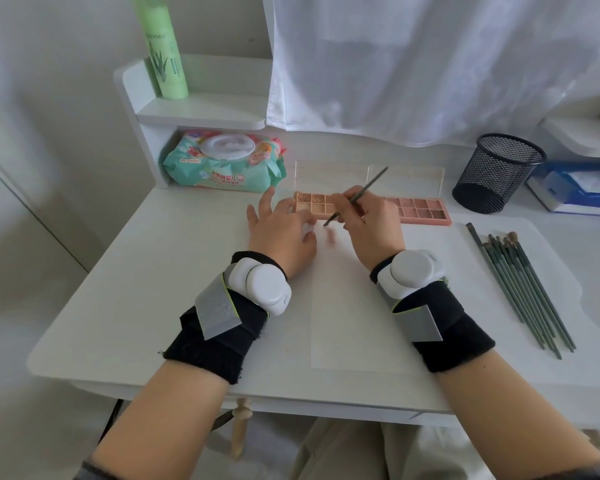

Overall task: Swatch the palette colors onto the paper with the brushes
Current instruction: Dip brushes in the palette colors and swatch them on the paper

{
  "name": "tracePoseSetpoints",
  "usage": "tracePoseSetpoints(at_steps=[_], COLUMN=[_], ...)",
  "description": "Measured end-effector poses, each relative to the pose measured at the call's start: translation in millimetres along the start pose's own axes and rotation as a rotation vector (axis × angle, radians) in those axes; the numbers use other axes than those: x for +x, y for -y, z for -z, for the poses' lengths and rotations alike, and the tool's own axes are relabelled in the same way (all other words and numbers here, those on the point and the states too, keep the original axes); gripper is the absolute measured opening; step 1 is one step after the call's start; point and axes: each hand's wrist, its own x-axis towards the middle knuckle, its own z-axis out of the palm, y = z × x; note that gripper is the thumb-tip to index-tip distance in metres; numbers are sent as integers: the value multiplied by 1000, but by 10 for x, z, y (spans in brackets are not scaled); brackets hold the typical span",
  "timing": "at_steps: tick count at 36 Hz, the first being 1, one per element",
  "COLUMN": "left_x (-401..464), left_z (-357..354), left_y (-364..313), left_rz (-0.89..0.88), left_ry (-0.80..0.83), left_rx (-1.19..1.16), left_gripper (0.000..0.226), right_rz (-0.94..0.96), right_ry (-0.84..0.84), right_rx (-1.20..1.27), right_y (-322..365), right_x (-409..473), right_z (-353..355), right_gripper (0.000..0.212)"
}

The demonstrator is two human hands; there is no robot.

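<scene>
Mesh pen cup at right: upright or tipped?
Upright: the mesh pen cup stands on its base, open rim up. Contents cannot be told.

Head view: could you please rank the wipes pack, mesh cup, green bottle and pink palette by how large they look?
1. Wipes pack
2-3. Mesh cup and green bottle: alike; bottle top is cropped
4. Pink palette, partly hidden

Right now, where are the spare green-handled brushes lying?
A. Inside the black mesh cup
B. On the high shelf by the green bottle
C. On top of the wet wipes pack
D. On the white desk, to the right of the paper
D: the spare green-handled brushes lie in a row on the white desk, right of the paper, outside the black mesh cup.
</scene>
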Motion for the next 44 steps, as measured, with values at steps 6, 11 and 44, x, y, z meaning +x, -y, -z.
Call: tracePoseSetpoints(at_steps=[6, 11, 44], left_x=[-7, -10, -319], left_z=[-2, 10, -294], left_y=[6, -9, -1363], left_rz=[8, 7, -489], left_ry=[0, 13, 243], left_rx=[-12, -9, 21], left_gripper=[33, 33, 63], right_rz=[7, -4, -132], right_ry=[-26, -20, -123], right_rx=[33, -2, -120], right_y=[32, 27, -615], right_x=[-32, -34, -362], right_z=[39, 50, 1599], right_gripper=[35, 29, 12])
